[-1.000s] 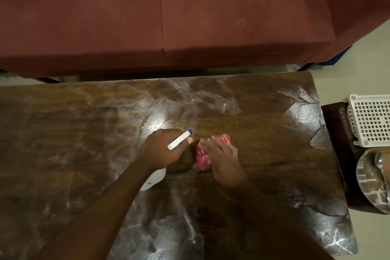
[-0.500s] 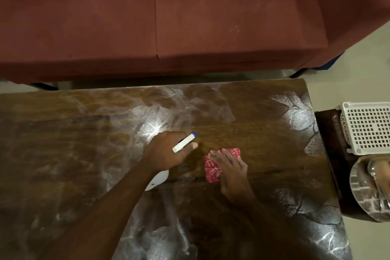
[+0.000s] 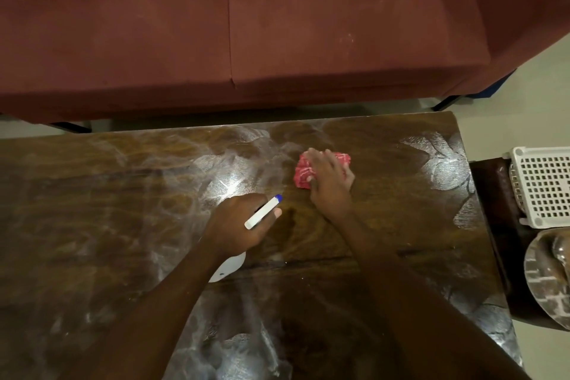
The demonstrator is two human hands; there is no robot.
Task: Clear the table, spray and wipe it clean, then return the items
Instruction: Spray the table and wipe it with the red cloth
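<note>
Fingers of the left hand (image 3: 239, 225) are curled around a white spray bottle (image 3: 228, 267); its white nozzle with a blue tip (image 3: 264, 211) sticks out between thumb and forefinger, pointing up and to the right, toward the cloth. Only a rounded white part of the bottle's body shows below the wrist, and whether it touches the table cannot be told. Taking the shiny glare patch (image 3: 229, 182) on the dark wooden table (image 3: 92, 210) as landmark, this hand sits just below and slightly right of it.

Right of the glare, near the table's far edge, the right hand (image 3: 328, 182) lies palm down with its fingers (image 3: 320, 160) spread flat and only slightly bent, pressing on a crumpled red cloth with white pattern (image 3: 303, 173). Cloth shows to the left of the fingers and beyond their tips, while the rest is covered by the palm. Pale smeared streaks cover much of the tabletop around the glare.

Farther right of the glare, past the table's end, a white perforated basket (image 3: 543, 185) and a grey patterned plate (image 3: 543, 281) sit on a dark side stand (image 3: 490, 194). Beyond the glare, a maroon sofa (image 3: 277, 25) fills the far side.
</note>
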